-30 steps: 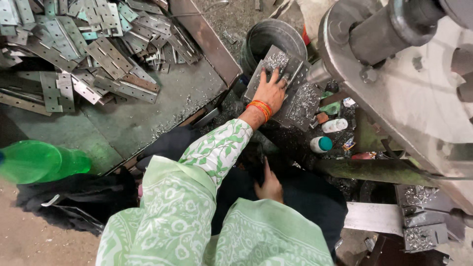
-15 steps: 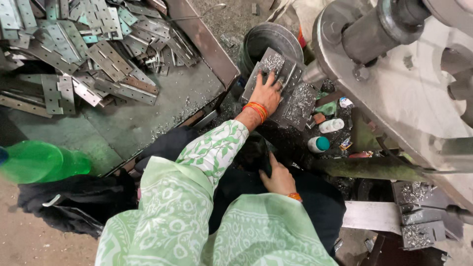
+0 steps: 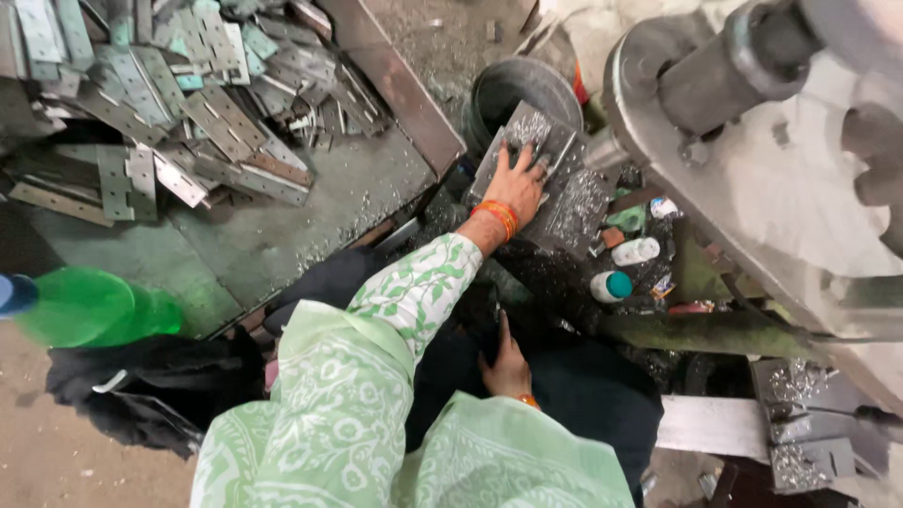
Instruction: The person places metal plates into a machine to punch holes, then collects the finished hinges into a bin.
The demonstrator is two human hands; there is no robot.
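Two hands are yours here, both coming out of green-and-white patterned sleeves (image 3: 376,395) at the bottom of the view. Nearest you, your right hand (image 3: 506,365) rests low on dark cloth at about 6 o'clock, fingers pointing up and lying nearly straight; whether it grips anything there I cannot tell. At 9 o'clock, a green plastic bottle (image 3: 89,306) lies at the edge of the green-painted bench top (image 3: 273,235), with a black bag (image 3: 150,386) just below it.

Further out, your left hand (image 3: 515,183), orange bangles (image 3: 497,218) at the wrist, lies palm down with fingers spread flat on a grey metal plate (image 3: 541,160) dusted with bright swarf; it presses the plate and does not close round it. That plate sits just right of centre, leaning against the rim of a dark round bucket (image 3: 527,85) at 12 o'clock; what the bucket holds is hidden in shadow.

At 3 o'clock from the plate, small bottles, one white with a teal cap (image 3: 611,285), lie among metal shavings under the big grey machine housing (image 3: 781,179), which crowds the whole right side. Farthest, at 10 o'clock, a heap of flat perforated metal hinges (image 3: 160,103) covers the bench.
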